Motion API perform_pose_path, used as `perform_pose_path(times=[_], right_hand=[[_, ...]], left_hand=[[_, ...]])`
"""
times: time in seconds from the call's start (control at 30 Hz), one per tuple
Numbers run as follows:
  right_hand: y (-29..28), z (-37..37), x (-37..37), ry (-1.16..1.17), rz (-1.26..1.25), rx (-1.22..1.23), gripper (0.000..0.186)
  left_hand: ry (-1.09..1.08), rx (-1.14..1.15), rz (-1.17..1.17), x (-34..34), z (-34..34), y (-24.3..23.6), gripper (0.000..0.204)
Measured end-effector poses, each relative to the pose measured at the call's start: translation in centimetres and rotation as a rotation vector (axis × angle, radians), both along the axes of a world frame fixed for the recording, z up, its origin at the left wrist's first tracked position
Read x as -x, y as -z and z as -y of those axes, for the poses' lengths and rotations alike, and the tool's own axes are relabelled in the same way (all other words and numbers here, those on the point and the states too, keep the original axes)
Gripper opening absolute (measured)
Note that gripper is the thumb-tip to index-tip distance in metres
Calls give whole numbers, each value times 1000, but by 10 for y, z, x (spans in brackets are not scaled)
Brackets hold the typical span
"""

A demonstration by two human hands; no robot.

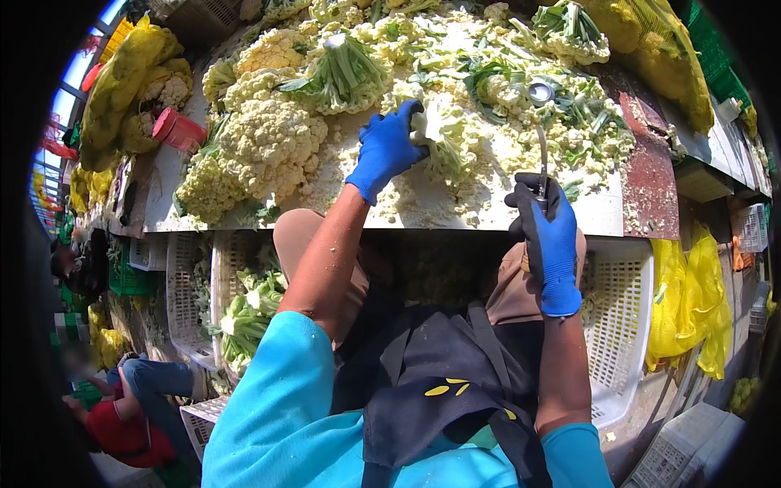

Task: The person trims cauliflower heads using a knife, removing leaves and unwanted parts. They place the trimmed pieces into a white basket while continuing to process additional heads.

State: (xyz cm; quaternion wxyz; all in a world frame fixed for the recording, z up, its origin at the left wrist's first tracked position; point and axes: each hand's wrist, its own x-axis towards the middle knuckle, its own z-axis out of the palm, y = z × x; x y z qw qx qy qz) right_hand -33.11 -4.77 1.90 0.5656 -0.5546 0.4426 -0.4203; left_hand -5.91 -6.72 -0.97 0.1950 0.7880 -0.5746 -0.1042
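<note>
My left hand (386, 153), in a blue glove, grips the left side of a cauliflower piece (446, 140) with pale stalks, its thumb and fingers curved against it on the white tabletop. My right hand (550, 240), in a blue and dark glove, is closed round the handle of a slim metal tool (543, 150), held upright at the table's front edge. A round metal piece (540, 93) shows above the shaft; whether it joins the tool I cannot tell. A large cauliflower (272, 142) and another with green stalks (342, 73) lie left of and beyond my left hand.
Florets and leaf scraps cover the far tabletop. A red cup (177, 130) lies tipped at the left. White crates (620, 325) flank my knees; one at the left holds cauliflower stalks (248, 321). Yellow net bags (690, 301) hang at the right. A person in red (138, 423) sits lower left.
</note>
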Motion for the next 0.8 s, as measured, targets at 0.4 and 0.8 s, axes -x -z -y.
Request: perform_pose_path(times=[0.4, 0.8], right_hand=[[75, 142, -56, -66, -402, -99, 25], [-42, -14, 22, 9, 102, -111, 37]], left_hand=[[144, 259, -841, -34, 1, 33, 58], [-13, 414, -946, 27, -22, -38, 54]])
